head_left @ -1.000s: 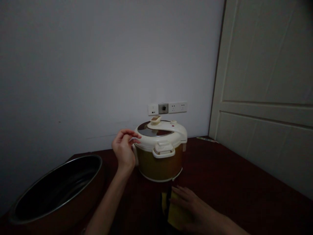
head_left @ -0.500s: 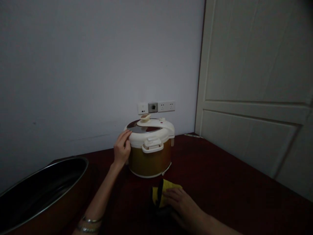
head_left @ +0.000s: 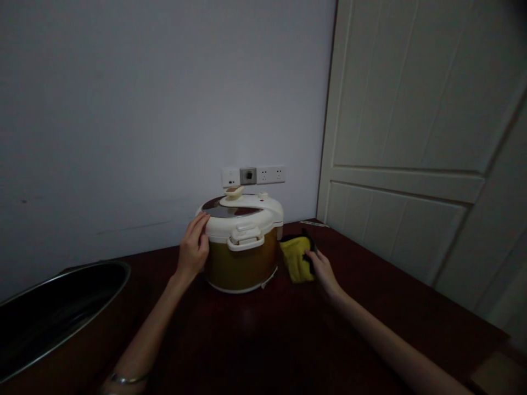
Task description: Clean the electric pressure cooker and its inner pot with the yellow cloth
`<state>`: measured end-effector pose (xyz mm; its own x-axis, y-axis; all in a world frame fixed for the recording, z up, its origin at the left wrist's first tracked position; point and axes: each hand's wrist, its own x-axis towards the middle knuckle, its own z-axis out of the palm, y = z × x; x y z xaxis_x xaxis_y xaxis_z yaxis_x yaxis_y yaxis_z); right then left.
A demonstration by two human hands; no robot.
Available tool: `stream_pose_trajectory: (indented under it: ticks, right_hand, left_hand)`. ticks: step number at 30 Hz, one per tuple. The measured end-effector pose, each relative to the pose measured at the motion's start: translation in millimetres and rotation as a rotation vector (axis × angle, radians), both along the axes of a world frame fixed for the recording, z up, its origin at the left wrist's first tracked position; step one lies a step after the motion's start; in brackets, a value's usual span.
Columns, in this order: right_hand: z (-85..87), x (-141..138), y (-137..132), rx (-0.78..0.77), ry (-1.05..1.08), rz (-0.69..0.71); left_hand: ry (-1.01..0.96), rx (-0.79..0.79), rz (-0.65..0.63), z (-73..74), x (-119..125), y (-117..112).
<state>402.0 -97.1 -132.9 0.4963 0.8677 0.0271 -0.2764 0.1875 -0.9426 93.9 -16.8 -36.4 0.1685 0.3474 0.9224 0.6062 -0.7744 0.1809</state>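
Observation:
A white and gold electric pressure cooker (head_left: 242, 266) with a white lid and top knob stands on the dark red table (head_left: 247, 340). My left hand (head_left: 193, 247) rests against the left side of its lid, fingers stretched out and touching the rim, not wrapped round it. To the right of the cooker, my right hand (head_left: 323, 269) is closed on a yellow and black cloth (head_left: 297, 259). The cloth hangs folded beside the cooker's right side, close to the tabletop; whether it touches the table I cannot tell.
A large dark pan (head_left: 82, 321) with a shiny rim sits at the lower left. Wall sockets (head_left: 269, 174) are behind the cooker. A white panelled door (head_left: 395, 181) stands along the right, and a thin strip (head_left: 313, 224) lies at the table's back corner.
My right hand has carried the cloth from the table in front of the cooker to its right side. My left hand stays on the lid's edge. The view has shifted slightly.

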Motion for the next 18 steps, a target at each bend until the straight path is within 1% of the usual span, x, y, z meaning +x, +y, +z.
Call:
stream_pose_trajectory:
  ticks: [2,4,7,10,11,13,15,18]
  right_hand:
    - [-2.4,6,21,-0.058,0.088,-0.013]
    - [-3.1,5,43,-0.083,0.106,0.011]
    - [-2.5,-7,73,-0.068,0.092,0.067]
    - [-6.2,-25,87,-0.046,0.058,0.123]
    - [-9.2,-31,86,-0.044,0.039,0.127]
    - [-17.8,-40,76,-0.045,-0.005,0.115]
    - [-27.7,-46,57,-0.046,-0.049,0.107]
    - [-37.4,-48,26,-0.042,-0.092,0.144]
  left_hand:
    - [0.011,-0.010,0.003,1.7,0,-2]
    - [0.020,-0.022,0.005,3.1,0,-4]
    - [0.032,-0.033,0.002,4.4,0,-6]
    - [0.036,-0.042,0.000,4.7,0,-7]
    - [0.034,-0.045,0.000,4.6,1,-7]
    - [0.023,-0.048,0.003,4.2,2,-8]
    - [0.008,-0.046,0.008,3.7,4,-8]
    - [-0.006,-0.039,0.024,3.3,7,-9]
